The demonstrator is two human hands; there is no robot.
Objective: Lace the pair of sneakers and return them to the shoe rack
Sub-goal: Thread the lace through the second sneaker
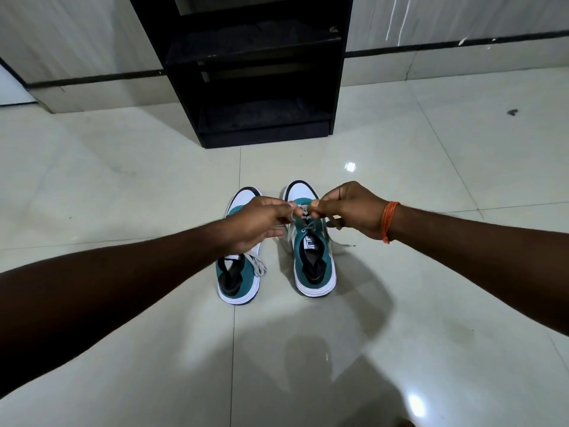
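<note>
From the head view, I judge the lacing step to be in hand, on the second of the pair. My left hand (261,221) and right hand (348,211) meet over the right sneaker (311,257), each pinching a strand of its grey lace (303,212) between thumb and fingertips. Both sets of fingers are closed on the lace, and the strands run down from the pinch to the upper eyelets. A loose end trails onto the floor (400,334) at the shoe's three o'clock side.

The left sneaker (237,278) stands just beside it, at its nine o'clock, partly hidden under my left hand. A bunch of lace lies near its collar; I cannot tell whether that one is tied.

Both sneakers sit on the pale floor tiles in the middle of the frame. Their long axes run roughly six to twelve o'clock, with white toe caps at twelve o'clock and heels at six o'clock, towards me. The left one leans slightly, its toe swinging towards one o'clock.

The shoe rack (264,87), black with open shelves, stands at twelve o'clock from the shoes, well apart from them, and its shelves look bare.

The next move, as I read it, calls for even tension on both strands, drawing them snug before crossing or knotting. After that each shoe must be lifted and carried toe-first to a shelf.
</note>
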